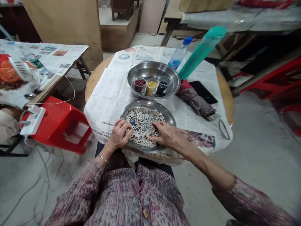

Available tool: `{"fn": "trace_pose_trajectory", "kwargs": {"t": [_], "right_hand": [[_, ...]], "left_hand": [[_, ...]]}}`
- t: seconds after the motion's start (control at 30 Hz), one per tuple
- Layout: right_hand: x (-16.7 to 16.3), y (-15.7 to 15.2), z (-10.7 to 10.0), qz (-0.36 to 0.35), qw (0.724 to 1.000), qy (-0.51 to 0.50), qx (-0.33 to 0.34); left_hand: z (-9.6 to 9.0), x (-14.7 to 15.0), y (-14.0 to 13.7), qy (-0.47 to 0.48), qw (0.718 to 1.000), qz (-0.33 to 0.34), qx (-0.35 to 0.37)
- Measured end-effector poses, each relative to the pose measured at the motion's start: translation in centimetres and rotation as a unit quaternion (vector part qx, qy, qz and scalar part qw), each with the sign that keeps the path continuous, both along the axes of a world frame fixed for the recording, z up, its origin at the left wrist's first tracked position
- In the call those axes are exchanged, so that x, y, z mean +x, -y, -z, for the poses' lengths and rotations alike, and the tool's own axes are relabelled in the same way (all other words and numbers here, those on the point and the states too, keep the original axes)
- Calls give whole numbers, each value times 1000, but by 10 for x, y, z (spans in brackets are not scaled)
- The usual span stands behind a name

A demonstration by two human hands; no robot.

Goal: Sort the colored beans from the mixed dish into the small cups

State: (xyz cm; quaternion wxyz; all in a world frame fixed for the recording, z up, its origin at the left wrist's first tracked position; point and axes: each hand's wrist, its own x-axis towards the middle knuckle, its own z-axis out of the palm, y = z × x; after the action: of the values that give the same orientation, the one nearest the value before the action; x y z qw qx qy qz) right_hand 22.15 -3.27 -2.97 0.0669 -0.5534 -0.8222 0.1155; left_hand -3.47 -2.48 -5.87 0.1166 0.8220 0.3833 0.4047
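Note:
A shallow metal dish (pixel 172 121) holds a spread of small mixed grains or beads (pixel 144 121), mostly white with yellow, dark red and black. My left hand (pixel 118 133) rests at its left rim, fingers bent, thumb apart from the index finger. On the right side, my right hand (pixel 166 135) reaches in over the rim, its thumb and fingers spread against the bits. Behind stands a wider metal basin (pixel 152 67) with three clear cups: a cup of dark red bits (pixel 140 84), a cup of yellow bits (pixel 151 87) and a cup of black bits (pixel 162 86).
Newspaper (pixel 105 91) covers the round table (pixel 94 80). A blue-capped bottle (pixel 180 53), a tall green tube (pixel 202 51), a crumpled grey-red cloth (pixel 195 99) and a black phone-like slab (pixel 203 92) stand or lie right of the basin. A red stool (pixel 61 122) with a power strip (pixel 33 121) is at left.

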Motion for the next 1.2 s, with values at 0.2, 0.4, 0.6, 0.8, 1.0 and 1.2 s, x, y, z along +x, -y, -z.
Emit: {"fn": "trace_pose_trajectory", "kwargs": {"t": [0.2, 0.4, 0.6, 0.8, 1.0, 1.2], "right_hand": [[-40, -34, 15, 34, 987, -153, -25], [-70, -46, 5, -122, 977, -175, -6], [-61, -53, 6, -36, 994, -48, 89], [-49, -44, 6, -71, 990, -118, -27], [-49, -5, -5, -223, 963, -142, -55], [-36, -18, -1, -149, 988, -6, 47]], "left_hand": [[1, 0, 0, -14, 1000, -6, -14], [3, 0, 0, -4, 1000, -1, 1], [1, 0, 0, -4, 1000, -9, -8], [2, 0, 0, -7, 1000, -6, -8], [1, -1, 0, -36, 999, -6, -16], [-2, -2, -1, -89, 996, 13, 4]]}}
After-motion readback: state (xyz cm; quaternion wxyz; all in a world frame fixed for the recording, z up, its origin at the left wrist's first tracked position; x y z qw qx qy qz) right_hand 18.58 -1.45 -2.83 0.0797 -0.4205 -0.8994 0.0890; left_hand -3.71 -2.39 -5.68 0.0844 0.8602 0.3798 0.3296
